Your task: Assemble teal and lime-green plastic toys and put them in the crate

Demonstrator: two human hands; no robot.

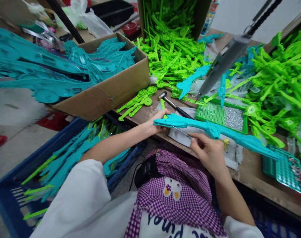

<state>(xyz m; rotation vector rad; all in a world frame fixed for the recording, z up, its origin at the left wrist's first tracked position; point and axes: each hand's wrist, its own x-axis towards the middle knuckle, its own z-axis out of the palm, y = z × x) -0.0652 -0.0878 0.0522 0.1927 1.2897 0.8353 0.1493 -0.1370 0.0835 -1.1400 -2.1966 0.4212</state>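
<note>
A long turquoise plastic part (pixel 197 123) stretches sideways in front of me, above the table's front edge. My left hand (pixel 158 121) is closed on its left end. In my right hand (pixel 208 148) is a thin metal tool (pixel 181 131), its slim shaft reaching to the part's lower edge near the left end. What kind of tool it is cannot be made out, since my fingers cover its handle. Behind the part lies a hammer (pixel 174 105) with a dark handle. A green tray (pixel 233 119) of small silvery pieces sits just beyond the part.
A cardboard box (pixel 110 89) of turquoise parts stands at the left. Bright green plastic parts (pixel 175 56) are heaped at the back, with another pile (pixel 279 86) at the right. A grey hanging tool (pixel 222 66) slants down. Below left is a blue crate (pixel 6 198).
</note>
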